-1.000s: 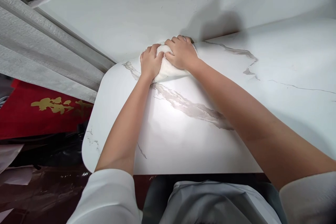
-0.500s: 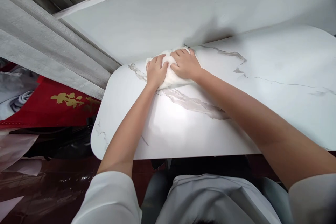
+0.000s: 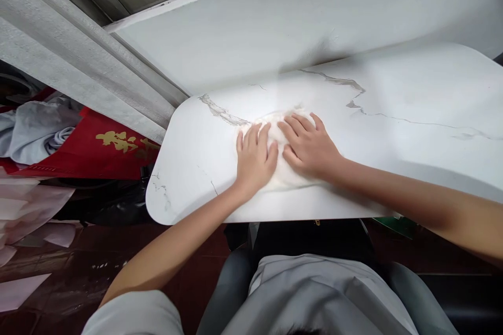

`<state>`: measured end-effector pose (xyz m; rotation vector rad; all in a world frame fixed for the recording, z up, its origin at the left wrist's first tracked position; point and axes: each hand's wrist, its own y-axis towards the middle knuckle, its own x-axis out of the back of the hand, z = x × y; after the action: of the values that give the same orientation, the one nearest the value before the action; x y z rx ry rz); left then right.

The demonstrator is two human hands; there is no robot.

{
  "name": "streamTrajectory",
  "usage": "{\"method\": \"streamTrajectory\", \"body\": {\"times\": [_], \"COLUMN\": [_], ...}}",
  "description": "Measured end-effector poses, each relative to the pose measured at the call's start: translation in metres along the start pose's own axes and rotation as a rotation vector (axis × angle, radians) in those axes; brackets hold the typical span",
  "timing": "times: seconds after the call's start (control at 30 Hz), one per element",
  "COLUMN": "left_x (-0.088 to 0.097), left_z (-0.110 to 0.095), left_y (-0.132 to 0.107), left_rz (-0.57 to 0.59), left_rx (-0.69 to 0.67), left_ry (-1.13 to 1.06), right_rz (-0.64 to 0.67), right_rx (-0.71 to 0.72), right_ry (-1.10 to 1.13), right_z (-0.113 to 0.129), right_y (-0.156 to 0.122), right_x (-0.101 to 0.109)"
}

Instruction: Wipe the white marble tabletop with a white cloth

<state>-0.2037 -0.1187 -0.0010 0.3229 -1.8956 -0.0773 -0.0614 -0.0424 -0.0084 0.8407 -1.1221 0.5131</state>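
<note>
A white cloth (image 3: 286, 177) lies bunched on the white marble-patterned table (image 3: 192, 167), near its front edge. My left hand (image 3: 255, 159) rests palm down on the cloth's left part, its fingers slightly spread. On the right part, my right hand (image 3: 308, 144) presses down too, fingers apart and pointing toward the wall. Both hands are open and flat on top of the cloth, with a narrow strip of it showing between them. The cloth under the palms is hidden.
A pale wall panel (image 3: 236, 36) runs along the table's back edge. At the left stand a grey ridged post (image 3: 78, 57) and a red bag (image 3: 106, 146) with gold lettering. Pale sheets (image 3: 47, 204) lie below, over a dark red floor (image 3: 90, 251).
Both hands have slid from the table's back edge toward my body and slightly right, and the cloth has moved with them. My elbows are bent farther outward now.
</note>
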Motion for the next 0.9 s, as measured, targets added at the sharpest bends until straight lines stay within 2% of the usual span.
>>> {"method": "streamTrajectory", "body": {"times": [0.1,0.2,0.37,0.53,0.9], "left_x": [0.0,0.002,0.002,-0.006,-0.022], "left_z": [-0.013,-0.023,-0.026,-0.018,0.006], "left_y": [-0.028,-0.045,-0.042,-0.008,0.107], "left_rz": [0.017,0.063,0.099,0.081,0.015], "left_rx": [-0.063,-0.102,-0.136,-0.097,-0.048], "left_ry": [0.015,0.0,-0.006,0.002,-0.094], "right_rz": [-0.003,-0.016,-0.011,-0.001,-0.059], "right_rx": [0.028,0.033,0.027,-0.018,-0.159], "right_ry": [-0.031,-0.052,-0.063,-0.029,0.042], "right_z": [0.006,0.009,0.008,-0.005,-0.056], "right_y": [-0.03,-0.05,-0.052,-0.023,0.07], "right_x": [0.01,0.018,0.019,0.011,-0.017]}}
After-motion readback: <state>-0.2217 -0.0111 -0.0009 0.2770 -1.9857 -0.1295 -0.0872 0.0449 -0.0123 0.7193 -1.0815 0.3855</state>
